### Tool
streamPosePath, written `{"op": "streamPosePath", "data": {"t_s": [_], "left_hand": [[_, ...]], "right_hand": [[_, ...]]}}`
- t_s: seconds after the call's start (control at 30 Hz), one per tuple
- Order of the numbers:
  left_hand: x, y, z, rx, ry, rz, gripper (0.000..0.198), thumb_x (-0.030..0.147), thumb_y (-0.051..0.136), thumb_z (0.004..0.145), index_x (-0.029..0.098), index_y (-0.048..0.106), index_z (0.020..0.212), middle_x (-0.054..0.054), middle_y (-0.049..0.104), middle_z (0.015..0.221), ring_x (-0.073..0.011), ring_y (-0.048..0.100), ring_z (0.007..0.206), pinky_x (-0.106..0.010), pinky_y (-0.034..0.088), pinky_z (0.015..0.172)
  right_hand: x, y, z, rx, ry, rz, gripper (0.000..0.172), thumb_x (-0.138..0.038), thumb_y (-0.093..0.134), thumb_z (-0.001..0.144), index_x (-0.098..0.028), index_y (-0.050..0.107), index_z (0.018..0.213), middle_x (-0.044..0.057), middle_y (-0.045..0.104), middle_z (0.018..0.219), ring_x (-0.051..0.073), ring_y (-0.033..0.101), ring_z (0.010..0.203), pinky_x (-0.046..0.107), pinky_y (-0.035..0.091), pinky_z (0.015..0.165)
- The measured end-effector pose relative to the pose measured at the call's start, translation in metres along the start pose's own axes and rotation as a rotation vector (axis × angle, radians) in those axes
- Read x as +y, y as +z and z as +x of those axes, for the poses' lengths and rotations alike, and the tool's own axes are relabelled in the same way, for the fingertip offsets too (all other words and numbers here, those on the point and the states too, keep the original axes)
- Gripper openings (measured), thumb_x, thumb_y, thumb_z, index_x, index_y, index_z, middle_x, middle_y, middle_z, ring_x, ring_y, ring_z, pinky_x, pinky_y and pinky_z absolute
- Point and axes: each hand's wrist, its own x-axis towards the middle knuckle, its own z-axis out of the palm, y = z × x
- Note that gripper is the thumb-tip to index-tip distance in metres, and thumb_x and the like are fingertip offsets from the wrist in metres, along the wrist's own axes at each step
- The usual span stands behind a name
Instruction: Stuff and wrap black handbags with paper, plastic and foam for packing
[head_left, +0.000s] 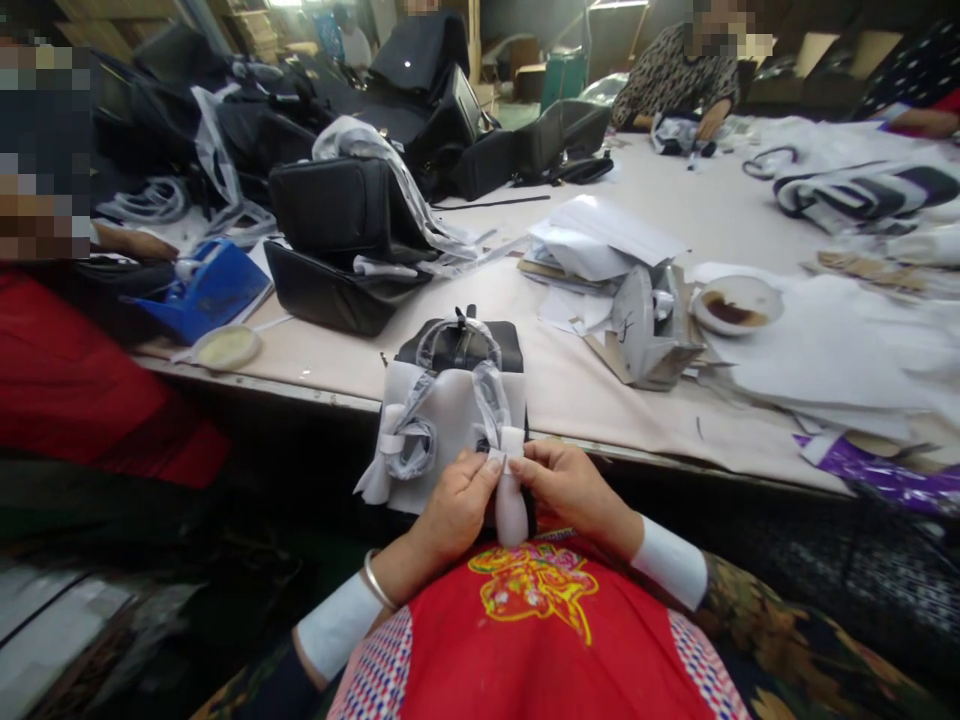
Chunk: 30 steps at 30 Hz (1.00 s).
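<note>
A black bag leans on the table's front edge, close to my body. White wrapping sheet lies over its face, and its straps are sleeved in clear plastic. The left strap is coiled and bound with a white band. At the right strap, my left hand pinches a white wrapping strip between thumb and fingers. My right hand pinches the same strip from the other side. Below the fingers hangs a rolled white foam piece. The strap's end is hidden under the wrapping.
Black bags are piled at the left and back. A blue tape dispenser and a shallow dish sit left. A grey metal dispenser, a bowl with brown residue and paper sheets lie right. Co-workers work around the table.
</note>
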Motion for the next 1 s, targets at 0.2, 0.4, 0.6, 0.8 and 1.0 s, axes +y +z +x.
{"op": "streamPosePath", "data": {"t_s": [0.2, 0.4, 0.6, 0.8, 1.0], "left_hand": [[0.004, 0.002, -0.002, 0.018, -0.017, 0.040, 0.043, 0.039, 0.034, 0.100, 0.018, 0.061, 0.076, -0.004, 0.063, 0.081, -0.0221, 0.057, 0.088, -0.037, 0.044, 0.089], [0.009, 0.006, -0.003, 0.067, -0.012, 0.116, 0.043, 0.035, 0.029, 0.101, 0.018, 0.057, 0.072, -0.005, 0.063, 0.078, -0.0209, 0.056, 0.082, -0.041, 0.040, 0.097], [0.005, 0.008, -0.002, 0.114, -0.063, 0.067, 0.041, 0.039, 0.034, 0.100, 0.015, 0.066, 0.092, -0.010, 0.068, 0.097, -0.0229, 0.060, 0.092, -0.037, 0.046, 0.088], [-0.004, 0.012, -0.001, 0.174, -0.180, -0.103, 0.040, 0.048, 0.045, 0.095, 0.015, 0.067, 0.091, -0.005, 0.068, 0.081, -0.0175, 0.059, 0.068, -0.029, 0.046, 0.065], [-0.001, 0.015, 0.000, 0.191, -0.190, -0.084, 0.044, 0.053, 0.047, 0.093, 0.014, 0.068, 0.087, -0.004, 0.066, 0.070, -0.0179, 0.058, 0.063, -0.028, 0.045, 0.060]], "right_hand": [[0.006, 0.004, 0.007, 0.093, -0.069, -0.246, 0.033, -0.047, 0.064, 0.080, -0.014, 0.064, 0.080, 0.001, 0.062, 0.068, 0.014, 0.052, 0.060, 0.025, 0.041, 0.055], [0.009, 0.012, 0.008, 0.210, -0.189, -0.556, 0.022, -0.035, 0.058, 0.085, -0.016, 0.061, 0.074, 0.001, 0.060, 0.064, 0.014, 0.051, 0.058, 0.027, 0.038, 0.057], [0.015, 0.017, 0.011, 0.261, -0.195, -0.570, 0.020, -0.034, 0.057, 0.086, -0.017, 0.061, 0.076, 0.004, 0.063, 0.068, 0.016, 0.056, 0.062, 0.028, 0.042, 0.060], [0.005, 0.014, 0.008, 0.124, -0.025, -0.325, 0.016, -0.032, 0.055, 0.085, -0.017, 0.059, 0.081, -0.001, 0.061, 0.061, 0.012, 0.054, 0.049, 0.023, 0.042, 0.045], [-0.002, 0.009, -0.003, -0.056, 0.105, -0.120, 0.022, -0.026, 0.052, 0.085, -0.014, 0.062, 0.100, -0.004, 0.057, 0.056, 0.010, 0.051, 0.043, 0.019, 0.040, 0.039]]}}
